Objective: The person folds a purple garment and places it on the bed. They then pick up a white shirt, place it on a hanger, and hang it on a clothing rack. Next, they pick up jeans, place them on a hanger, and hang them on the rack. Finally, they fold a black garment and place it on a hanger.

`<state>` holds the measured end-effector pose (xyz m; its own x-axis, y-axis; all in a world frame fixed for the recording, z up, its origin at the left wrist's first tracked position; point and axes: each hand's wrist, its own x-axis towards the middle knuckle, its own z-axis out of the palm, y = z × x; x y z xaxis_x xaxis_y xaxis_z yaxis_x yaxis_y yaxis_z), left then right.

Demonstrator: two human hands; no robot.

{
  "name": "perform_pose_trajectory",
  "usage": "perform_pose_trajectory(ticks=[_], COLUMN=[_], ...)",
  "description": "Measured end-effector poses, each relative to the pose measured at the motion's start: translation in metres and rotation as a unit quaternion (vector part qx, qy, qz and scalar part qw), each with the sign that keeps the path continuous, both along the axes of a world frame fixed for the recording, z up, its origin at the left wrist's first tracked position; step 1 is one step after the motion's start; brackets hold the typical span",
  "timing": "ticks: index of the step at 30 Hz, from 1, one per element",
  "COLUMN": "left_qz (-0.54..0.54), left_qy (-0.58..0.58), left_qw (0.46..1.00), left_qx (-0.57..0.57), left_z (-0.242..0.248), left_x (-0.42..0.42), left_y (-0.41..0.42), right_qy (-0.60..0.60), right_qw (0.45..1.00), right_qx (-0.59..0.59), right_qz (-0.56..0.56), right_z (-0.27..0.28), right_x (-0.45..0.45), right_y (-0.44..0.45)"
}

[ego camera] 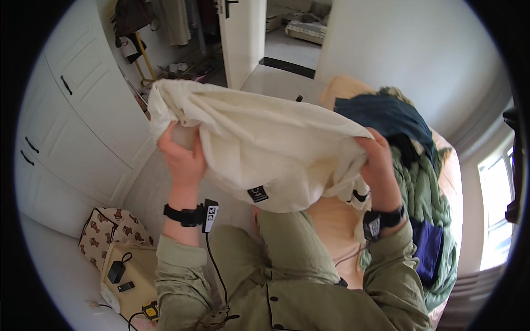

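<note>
A cream-white cloth garment (273, 140) with a small black label hangs stretched between my hands, above my lap. My left hand (182, 155) grips its gathered left part, thumb and fingers partly inside the folds. At the right end, my right hand (377, 161) pinches the garment's edge between thumb and fingers. Both wrists wear black straps with small devices; a cable runs down from the left one. Which part of the garment each hand holds cannot be told.
On the right, a bed (331, 219) bears a dark blue cloth (385, 116), a green quilt (418, 182) and a purple cloth (429, 248). White cabinets (83, 120) line the left. A patterned fabric bag (124, 227) and a beige table (140, 265) with small black devices are at lower left.
</note>
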<state>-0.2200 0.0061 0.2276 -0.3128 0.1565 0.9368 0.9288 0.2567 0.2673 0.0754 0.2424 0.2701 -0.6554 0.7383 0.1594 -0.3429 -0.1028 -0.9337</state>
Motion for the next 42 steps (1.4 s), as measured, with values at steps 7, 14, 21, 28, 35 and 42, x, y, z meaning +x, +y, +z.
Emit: perform_pose_trajectory(ticks=[7,14,21,28,35,42], left_qz=[0.294,-0.369,-0.255,-0.319,0.4,0.131], left_qy=[-0.215,-0.295,-0.346,-0.648,-0.335,-0.754], left_qw=[0.89,0.841,0.836,0.679,0.825,0.641], left_qx=[-0.275,-0.265,-0.341,-0.128,-0.217,-0.055], left_z=[-0.044,-0.01,0.086,0.191,0.276,0.271], left_x=[-0.135,-0.16,-0.201,-0.278,-0.335,-0.313], left_y=[0.028,0.075,0.045,-0.1,-0.096,-0.089], right_qy=[-0.03,-0.143,-0.164,-0.15,-0.167,-0.076], right_qw=[0.978,0.926,0.938,0.968,0.856,0.853], right_qx=[0.204,0.096,0.195,0.155,0.487,0.491], right_qz=[0.035,0.337,0.235,0.124,0.045,0.159], right_z=[0.119,0.196,0.317,0.357,0.351,0.352], right_x=[-0.147,-0.297,-0.336,-0.357,-0.42,-0.449], right_y=[-0.013,-0.003,0.023,0.108,0.12,0.138])
